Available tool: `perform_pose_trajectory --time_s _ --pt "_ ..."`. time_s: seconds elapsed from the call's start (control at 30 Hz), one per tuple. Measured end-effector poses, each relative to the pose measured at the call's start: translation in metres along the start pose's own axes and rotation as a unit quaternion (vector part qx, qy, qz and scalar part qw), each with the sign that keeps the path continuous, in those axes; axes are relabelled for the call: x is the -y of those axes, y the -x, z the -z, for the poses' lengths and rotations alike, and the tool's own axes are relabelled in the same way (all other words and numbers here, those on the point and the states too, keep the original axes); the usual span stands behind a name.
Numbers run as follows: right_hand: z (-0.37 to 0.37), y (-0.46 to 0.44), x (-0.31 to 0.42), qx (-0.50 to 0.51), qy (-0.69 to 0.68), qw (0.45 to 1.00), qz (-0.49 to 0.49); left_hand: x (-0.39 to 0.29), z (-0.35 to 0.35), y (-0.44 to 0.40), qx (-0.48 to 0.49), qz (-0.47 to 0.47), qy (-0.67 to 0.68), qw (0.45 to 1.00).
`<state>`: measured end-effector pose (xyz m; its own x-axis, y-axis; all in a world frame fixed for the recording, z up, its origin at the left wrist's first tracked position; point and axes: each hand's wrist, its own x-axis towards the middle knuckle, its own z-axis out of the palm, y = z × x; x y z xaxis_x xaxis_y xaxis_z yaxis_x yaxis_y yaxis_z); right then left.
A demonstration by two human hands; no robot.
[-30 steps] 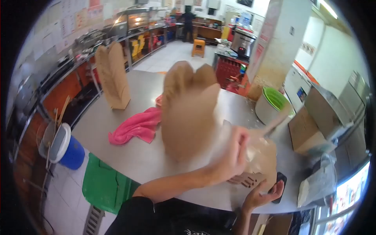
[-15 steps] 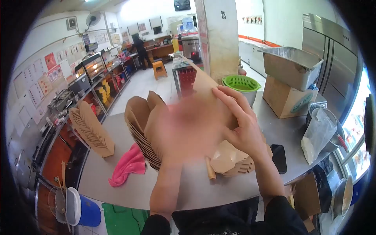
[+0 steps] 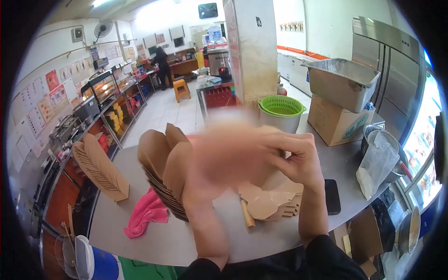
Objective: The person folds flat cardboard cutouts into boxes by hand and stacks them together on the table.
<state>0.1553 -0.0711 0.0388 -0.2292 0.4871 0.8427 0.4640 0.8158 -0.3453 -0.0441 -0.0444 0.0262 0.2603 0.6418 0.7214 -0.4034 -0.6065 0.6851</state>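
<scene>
My left hand (image 3: 226, 156) is smeared by motion above the middle of the steel table, its fingers unreadable. My right hand (image 3: 298, 156) is closed in a pinch, fingers bent towards the left hand. Between them is a brown cardboard piece (image 3: 265, 176), mostly hidden and blurred. Beside my left forearm leans a nested stack of folded cardboard food boxes (image 3: 156, 156). Flat cardboard blanks (image 3: 268, 203) lie below my hands, next to a short wooden rod (image 3: 248, 213).
A second box stack (image 3: 100, 170) and a pink cloth (image 3: 147, 214) are on the left of the steel table (image 3: 261, 240). At right are a phone (image 3: 332, 197), a carton (image 3: 338, 123) under a metal pan (image 3: 343, 84), and a plastic bag (image 3: 375, 163). A person (image 3: 162, 67) stands far back.
The cardboard's raised pointed flap no longer shows above my hands. My right hand has gone from spread fingers to a pinch. The view has shifted slightly.
</scene>
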Motion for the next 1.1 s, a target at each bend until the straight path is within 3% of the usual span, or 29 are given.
perform_pose_trajectory --time_s 0.03,0.1,0.13,0.2,0.23,0.27,0.3,0.33,0.37,0.4,0.5,0.67,0.77,0.83,0.97,1.07,1.1 --pt "-0.002 0.001 -0.009 0.001 -0.001 1.0 -0.008 0.004 0.001 -0.002 -0.003 -0.002 0.009 1.0" --pt "-0.006 -0.001 -0.032 -0.122 0.024 0.983 0.134 0.026 0.017 -0.01 -0.052 -0.048 -0.166 0.984" --pt "-0.006 -0.001 -0.038 -0.125 0.022 0.984 0.121 0.038 0.019 -0.012 -0.048 -0.036 -0.166 0.984" --pt "-0.007 -0.003 -0.044 -0.18 0.099 0.956 0.21 0.052 0.017 -0.02 -0.155 -0.074 -0.133 0.976" --pt "-0.01 -0.003 -0.045 -0.178 0.098 0.958 0.203 0.053 0.012 -0.026 -0.191 -0.085 -0.122 0.97" --pt "-0.013 0.0 -0.048 -0.233 0.118 0.95 0.171 0.051 0.0 -0.028 -0.181 0.003 -0.002 0.983" --pt "-0.013 0.002 -0.051 -0.236 0.129 0.951 0.154 0.047 -0.008 -0.031 -0.167 0.079 0.12 0.975" --pt "-0.012 0.004 -0.052 -0.239 0.14 0.951 0.138 0.044 -0.003 -0.026 -0.115 0.151 0.05 0.98" --pt "-0.011 0.002 -0.054 -0.238 0.14 0.952 0.134 0.045 -0.007 -0.022 -0.116 0.155 0.051 0.98" --pt "-0.01 -0.003 -0.056 -0.224 0.126 0.952 0.164 0.047 -0.013 -0.018 -0.105 0.151 0.155 0.971" --pt "0.003 -0.011 -0.047 -0.169 0.118 0.954 0.216 0.031 -0.029 -0.015 -0.101 0.147 0.291 0.94" --pt "0.004 0.001 -0.047 -0.12 0.082 0.965 0.219 0.027 -0.027 -0.009 -0.058 0.195 0.394 0.897" --pt "-0.003 0.005 -0.049 -0.163 0.005 0.96 0.227 0.04 -0.017 -0.003 -0.099 0.18 0.31 0.928" --pt "-0.003 0.006 -0.048 -0.177 -0.004 0.961 0.212 0.046 0.001 -0.01 -0.031 0.236 0.353 0.905" --pt "-0.008 0.006 -0.05 -0.198 0.011 0.956 0.217 0.042 0.005 -0.011 -0.008 0.241 0.374 0.895" --pt "-0.011 0.001 -0.052 -0.202 -0.022 0.955 0.217 0.04 0.007 -0.013 -0.013 0.235 0.372 0.898" --pt "-0.008 0.001 -0.053 -0.179 0.034 0.957 0.225 0.037 0.005 -0.016 -0.051 0.241 0.34 0.908"
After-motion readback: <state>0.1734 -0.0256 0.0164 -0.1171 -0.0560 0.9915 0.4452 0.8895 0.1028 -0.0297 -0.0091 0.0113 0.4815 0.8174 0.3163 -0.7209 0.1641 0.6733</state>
